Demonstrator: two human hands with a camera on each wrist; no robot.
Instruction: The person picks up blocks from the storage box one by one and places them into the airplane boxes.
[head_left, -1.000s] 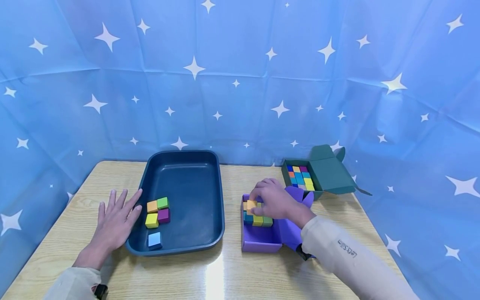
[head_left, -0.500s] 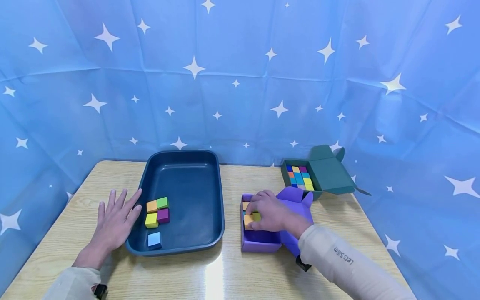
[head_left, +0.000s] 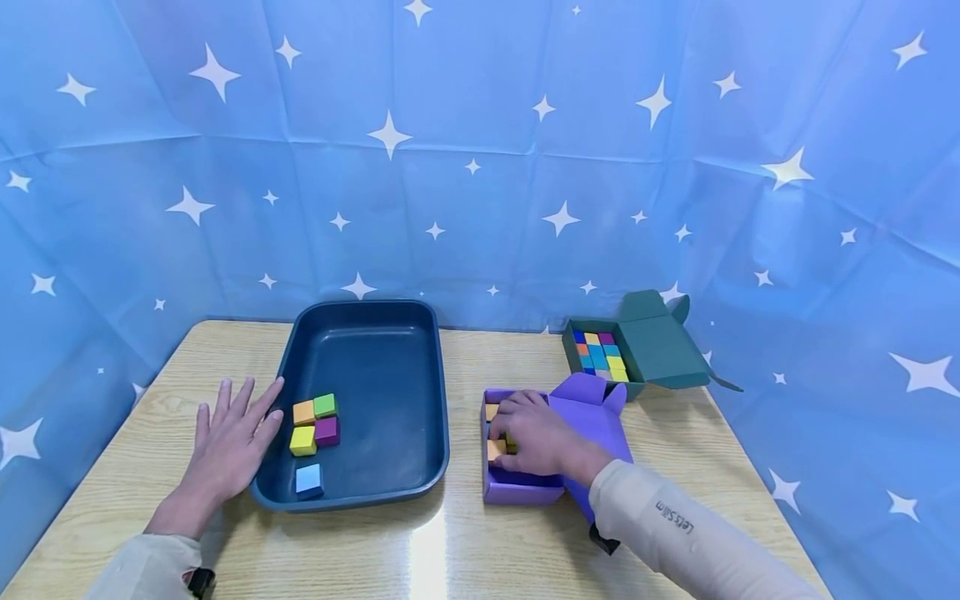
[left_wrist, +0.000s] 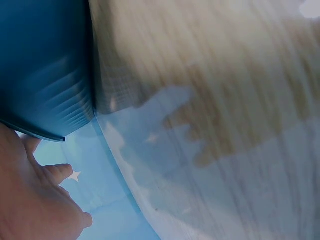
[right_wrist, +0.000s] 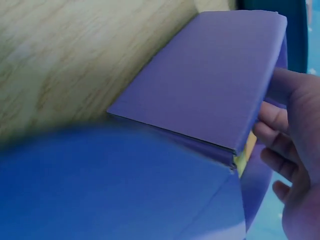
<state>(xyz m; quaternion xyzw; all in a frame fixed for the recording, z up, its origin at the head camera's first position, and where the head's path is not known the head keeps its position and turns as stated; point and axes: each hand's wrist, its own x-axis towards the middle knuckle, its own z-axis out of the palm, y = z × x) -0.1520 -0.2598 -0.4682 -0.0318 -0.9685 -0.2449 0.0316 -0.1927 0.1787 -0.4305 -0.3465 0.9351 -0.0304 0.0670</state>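
Note:
In the head view my right hand [head_left: 536, 437] reaches into an open purple box [head_left: 522, 493] and pinches a light orange cube [head_left: 496, 450] between thumb and fingers. Behind that hand another orange cube [head_left: 491, 412] shows in the box, and a yellow cube [head_left: 512, 443] peeks out under the fingers. Other cubes there are hidden. The right wrist view shows the purple box's outer wall [right_wrist: 195, 75] with my fingers bent over its edge. My left hand [head_left: 232, 437] lies with fingers spread at the left rim of a dark blue tray [head_left: 367, 367].
Inside the tray sit orange, green, yellow and purple cubes [head_left: 327, 432] in a cluster, with a light blue cube [head_left: 308, 481] nearer the front. A dark green box [head_left: 633, 385] full of coloured cubes stands open at the back right. Starry blue cloth [head_left: 480, 208] hangs behind the table.
My right hand has carried the light orange cube toward the front of the purple box and lowered it beside the row there. The left hand stays in place.

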